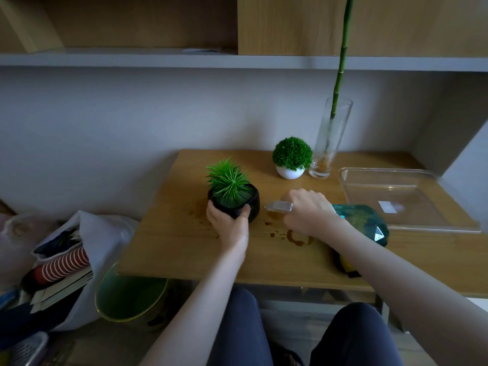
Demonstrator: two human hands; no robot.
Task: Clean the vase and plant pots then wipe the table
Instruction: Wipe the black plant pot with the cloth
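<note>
Left hand [229, 223] grips black pot [247, 207]; right hand [307, 210] holds spray bottle [280, 206]

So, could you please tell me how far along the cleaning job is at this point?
Nothing looks finished yet. In hand: the left hand grips the black pot while the right hand aims a clear spray bottle at it. Left: the white pot, the glass vase, and the table, whose brown stains remain. A teal cloth lies nearby.
</note>
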